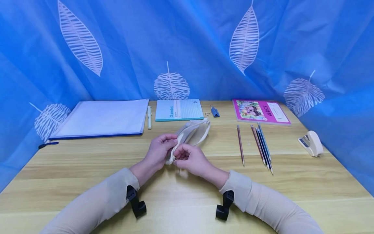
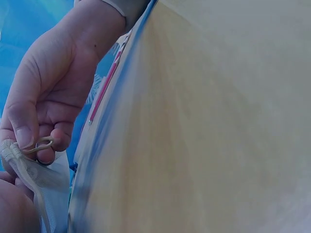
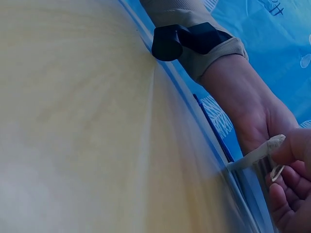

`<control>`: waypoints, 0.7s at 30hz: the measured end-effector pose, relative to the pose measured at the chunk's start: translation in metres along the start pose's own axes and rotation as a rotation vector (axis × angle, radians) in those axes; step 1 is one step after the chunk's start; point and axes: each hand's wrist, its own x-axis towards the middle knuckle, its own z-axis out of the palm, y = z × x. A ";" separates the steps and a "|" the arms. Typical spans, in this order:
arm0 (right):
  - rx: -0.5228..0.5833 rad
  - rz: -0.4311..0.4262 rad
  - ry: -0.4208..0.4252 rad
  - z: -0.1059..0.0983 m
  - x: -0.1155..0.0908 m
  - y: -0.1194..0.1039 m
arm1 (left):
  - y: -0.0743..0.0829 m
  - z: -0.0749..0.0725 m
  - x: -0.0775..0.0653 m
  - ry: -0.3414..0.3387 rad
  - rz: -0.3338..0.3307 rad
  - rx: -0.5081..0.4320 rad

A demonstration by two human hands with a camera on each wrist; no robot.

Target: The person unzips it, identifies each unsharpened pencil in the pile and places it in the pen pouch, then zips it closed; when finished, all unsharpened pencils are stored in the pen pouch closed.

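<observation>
Both hands hold a whitish mesh zipper pouch (image 1: pixel 201 133) above the middle of the table. My left hand (image 1: pixel 159 151) grips its near left side, thumb on top of the edge. My right hand (image 1: pixel 191 159) pinches the near end, where a thin cord loop (image 2: pixel 43 144) on the zipper shows between thumb and fingers in the left wrist view. The pouch's far end gapes, its sides bowed apart. In the right wrist view the pouch's pale corner (image 3: pixel 274 144) lies between the two hands.
At the back lie a white pad on a blue board (image 1: pixel 102 118), a white pen (image 1: pixel 149 117), a Gambit notebook (image 1: pixel 179 110), a blue binder clip (image 1: pixel 215 111) and a pink notebook (image 1: pixel 261 112). Several pencils (image 1: pixel 264 148) and a white stapler (image 1: pixel 312 144) are on the right.
</observation>
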 end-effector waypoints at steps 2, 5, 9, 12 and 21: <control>-0.027 0.004 0.001 0.000 0.000 0.001 | 0.000 0.000 0.000 -0.002 0.001 0.006; -0.057 -0.008 0.002 -0.002 0.000 0.002 | -0.001 0.000 -0.001 -0.007 -0.001 0.005; -0.120 -0.032 0.015 -0.004 -0.002 0.000 | -0.001 -0.001 -0.001 -0.017 0.000 0.018; -0.166 -0.052 0.022 -0.005 -0.003 -0.004 | -0.001 -0.001 -0.001 -0.019 0.010 0.039; -0.063 -0.013 0.015 -0.016 -0.001 -0.009 | -0.003 -0.003 0.002 -0.050 0.038 0.137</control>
